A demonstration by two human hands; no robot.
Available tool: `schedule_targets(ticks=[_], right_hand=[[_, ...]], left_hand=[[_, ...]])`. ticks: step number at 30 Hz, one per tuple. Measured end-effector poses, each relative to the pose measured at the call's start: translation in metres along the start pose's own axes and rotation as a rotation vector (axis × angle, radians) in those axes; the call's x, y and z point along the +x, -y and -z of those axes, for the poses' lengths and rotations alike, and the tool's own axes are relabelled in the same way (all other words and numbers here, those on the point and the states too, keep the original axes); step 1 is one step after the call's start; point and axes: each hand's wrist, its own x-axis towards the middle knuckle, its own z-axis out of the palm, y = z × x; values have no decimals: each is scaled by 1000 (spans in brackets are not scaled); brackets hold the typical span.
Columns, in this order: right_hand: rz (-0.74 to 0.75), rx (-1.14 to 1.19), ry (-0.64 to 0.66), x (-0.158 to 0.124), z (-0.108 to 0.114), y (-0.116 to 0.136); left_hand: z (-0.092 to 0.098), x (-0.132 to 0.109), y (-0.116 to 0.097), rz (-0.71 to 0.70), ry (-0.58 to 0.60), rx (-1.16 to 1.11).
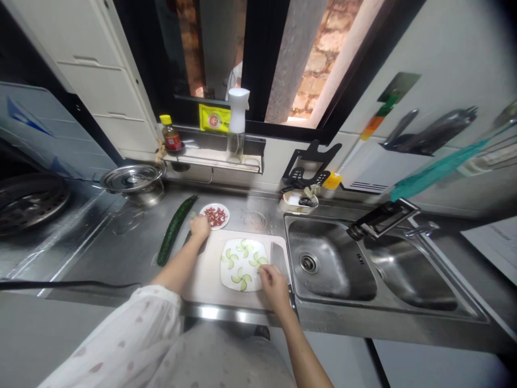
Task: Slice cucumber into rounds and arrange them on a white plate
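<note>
On a light cutting board (197,283) sits a square white plate (228,284). Thin cucumber slices (242,279) lie on it in several pinwheel groups. My right hand (274,285) is at the plate's right edge, fingertips pinched together by the right-hand group; what they hold is too small to make out. My left hand (200,229) is closed at the left rim of a small white dish (221,225) of chopped red pieces (215,216); its fingertips are hidden. A whole cucumber (175,229) lies left of that hand. A knife (278,253) rests along the board's right side, partly behind my right hand.
A double steel sink (335,291) with a faucet (420,230) is to the right. A lidded steel pot (135,183) stands at the back left. Behind the board, a wall shelf (210,156) bears a spray bottle (237,124) and a sauce bottle (171,134).
</note>
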Motion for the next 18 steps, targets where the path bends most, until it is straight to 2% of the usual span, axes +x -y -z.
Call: schedule_targets(ticks=[7, 13, 18], right_hand=[[-34, 7, 15, -2, -4, -5], [-34, 19, 27, -1, -4, -4], [-54, 6, 32, -5, -5, -6]], left_hand=[[15, -1, 14, -112, 38, 20], [18, 4, 18, -214, 68, 50], [16, 9, 17, -203, 89, 52]])
